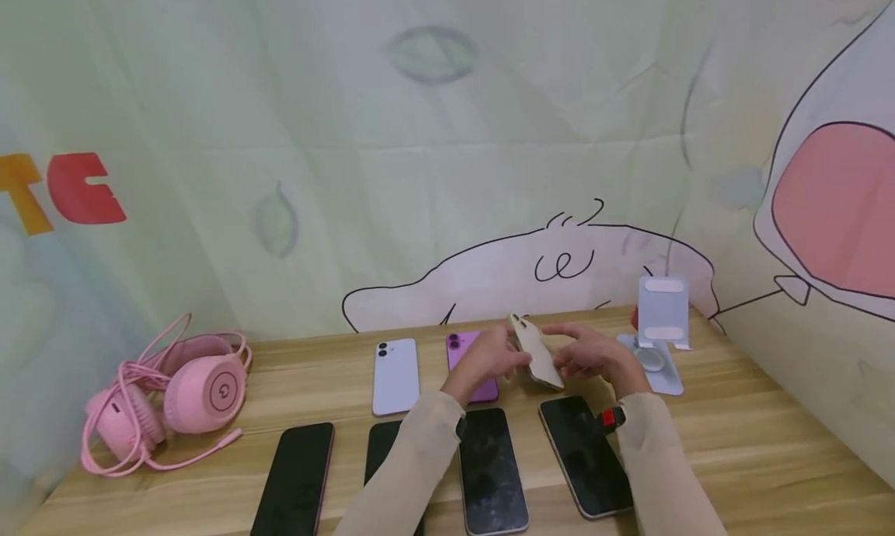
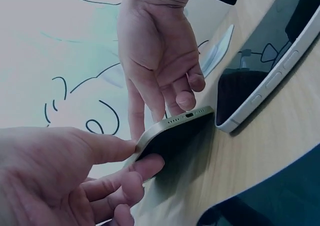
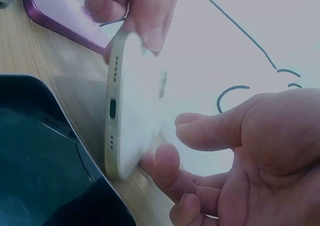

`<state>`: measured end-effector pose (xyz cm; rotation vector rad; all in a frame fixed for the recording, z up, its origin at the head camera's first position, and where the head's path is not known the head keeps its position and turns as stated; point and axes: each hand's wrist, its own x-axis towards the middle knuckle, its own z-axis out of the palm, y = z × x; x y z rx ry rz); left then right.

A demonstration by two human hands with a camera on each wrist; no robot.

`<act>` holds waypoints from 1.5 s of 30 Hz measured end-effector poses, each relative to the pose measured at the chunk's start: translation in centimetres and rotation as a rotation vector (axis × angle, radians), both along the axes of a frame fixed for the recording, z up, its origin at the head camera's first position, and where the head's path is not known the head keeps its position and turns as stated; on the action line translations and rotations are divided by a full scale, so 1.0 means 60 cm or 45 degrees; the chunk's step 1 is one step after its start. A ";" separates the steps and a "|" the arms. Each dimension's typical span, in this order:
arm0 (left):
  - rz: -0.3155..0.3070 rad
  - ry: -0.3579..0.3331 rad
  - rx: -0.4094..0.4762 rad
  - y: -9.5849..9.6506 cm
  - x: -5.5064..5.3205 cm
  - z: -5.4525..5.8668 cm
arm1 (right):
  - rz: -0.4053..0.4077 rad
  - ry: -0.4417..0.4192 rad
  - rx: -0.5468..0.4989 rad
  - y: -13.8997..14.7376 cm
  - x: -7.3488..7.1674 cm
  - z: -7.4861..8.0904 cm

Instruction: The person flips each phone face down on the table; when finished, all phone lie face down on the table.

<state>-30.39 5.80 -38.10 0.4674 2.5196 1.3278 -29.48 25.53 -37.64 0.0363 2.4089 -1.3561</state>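
A cream-coloured phone (image 1: 535, 353) is tilted up over the back of the table, its camera end raised. My left hand (image 1: 489, 360) pinches it by one long edge between thumb and fingers. In the left wrist view the phone's dark screen (image 2: 175, 136) faces down towards the table. On the other side, my right hand (image 1: 590, 354) has its fingers loosely bent, with fingertips right at the opposite edge. Its thumb (image 3: 205, 131) stands apart from the phone's back in the right wrist view. A purple phone (image 1: 482, 394) lies beside the left hand.
A pale lilac phone (image 1: 395, 377) lies left of the purple one. Several dark-screened phones (image 1: 493, 474) lie along the front, partly under the forearms. Pink headphones (image 1: 203, 394) with coiled cable sit at the left, and a light blue folding stand (image 1: 663, 311) at the back right.
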 end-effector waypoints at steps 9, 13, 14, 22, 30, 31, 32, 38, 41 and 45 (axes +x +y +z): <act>-0.040 0.001 -0.176 -0.002 -0.004 -0.009 | -0.053 0.011 0.034 0.007 -0.004 -0.007; -0.061 0.022 -0.231 -0.001 -0.007 -0.017 | -0.051 0.005 0.029 0.009 -0.005 -0.008; -0.064 0.023 -0.233 -0.001 -0.007 -0.018 | -0.048 0.001 0.028 0.009 -0.005 -0.008; -0.068 0.025 -0.256 -0.005 -0.009 -0.019 | -0.004 0.018 -0.001 0.008 -0.007 -0.002; -0.176 0.109 -0.388 -0.005 -0.007 -0.012 | 0.001 0.048 -0.042 0.013 0.000 -0.001; -0.185 0.103 -0.387 -0.004 -0.006 -0.010 | 0.009 0.060 -0.050 0.013 0.001 0.000; -0.193 0.093 -0.382 -0.004 -0.005 -0.009 | 0.016 0.069 -0.061 0.013 0.002 0.001; -0.266 0.056 -0.346 -0.008 -0.001 -0.001 | 0.069 0.099 -0.141 0.008 0.003 0.006; -0.291 -0.001 -0.288 -0.018 0.001 0.007 | 0.091 0.118 -0.145 0.002 0.003 0.010; -0.292 -0.034 -0.226 -0.032 0.005 0.025 | 0.119 0.160 -0.117 -0.010 0.002 0.021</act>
